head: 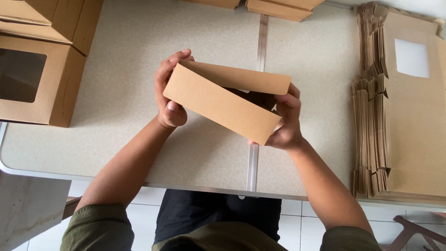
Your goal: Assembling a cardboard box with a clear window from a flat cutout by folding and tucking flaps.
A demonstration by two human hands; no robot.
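A brown cardboard box (218, 103), partly folded into shape, is held above the beige table (125, 60) in both hands. My left hand (168, 93) grips its left end, thumb on the near wall and fingers over the top edge. My right hand (287, 122) holds the right end, fingers curled around the corner and partly inside. The box tilts down to the right, with its open side facing away from me.
A tall stack of flat windowed box blanks (404, 107) lies at the right. Finished windowed boxes (37, 69) stand at the upper left. More brown boxes (278, 7) sit at the table's far edge. White floor tiles show below the table's near edge.
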